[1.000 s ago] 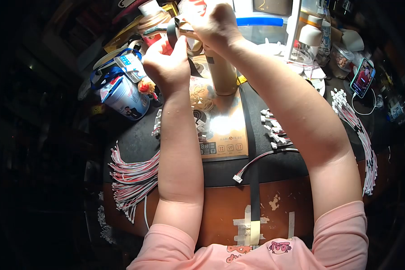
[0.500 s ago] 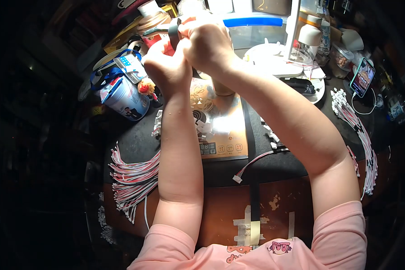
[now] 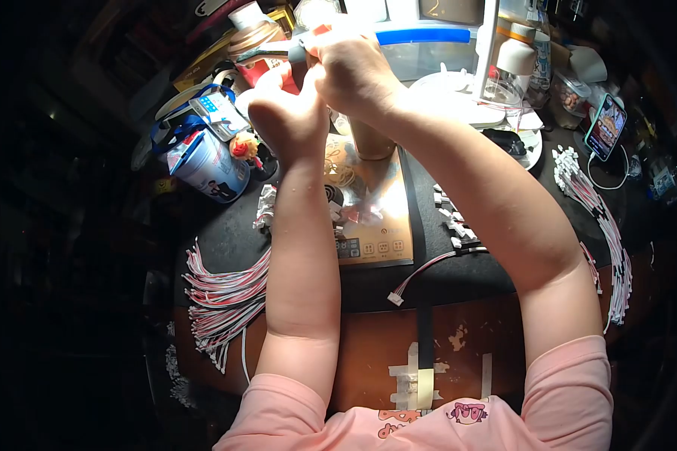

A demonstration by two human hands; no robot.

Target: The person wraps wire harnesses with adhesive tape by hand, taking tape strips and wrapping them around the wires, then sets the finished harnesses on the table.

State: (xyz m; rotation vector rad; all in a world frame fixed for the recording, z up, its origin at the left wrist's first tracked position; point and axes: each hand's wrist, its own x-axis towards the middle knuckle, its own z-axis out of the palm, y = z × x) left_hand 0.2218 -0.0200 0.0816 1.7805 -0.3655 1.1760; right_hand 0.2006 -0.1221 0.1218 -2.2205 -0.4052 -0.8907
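My left hand [image 3: 289,113] and my right hand [image 3: 352,71] are raised close together at the far side of the table, fingers curled. Between them is a dark grey band-like piece [image 3: 299,62], its exact kind unclear, with both hands closed on it. Fingertips are mostly hidden behind the hands and washed out by the bright light. Just below my right hand stands a brownish cup [image 3: 372,141] on a gold-coloured cooktop panel [image 3: 387,225].
White-and-red cable bundles lie at the left [image 3: 226,301] and right [image 3: 602,233]. One loose cable [image 3: 417,276] rests near the front. A blue-white bucket [image 3: 210,169], a lidded clear box [image 3: 429,56], a lamp post [image 3: 489,49] and a propped phone [image 3: 606,129] stand around the back.
Both hands have shifted slightly to the right. The dark grey piece between them has turned and moved a little, and more of the brownish cup shows.
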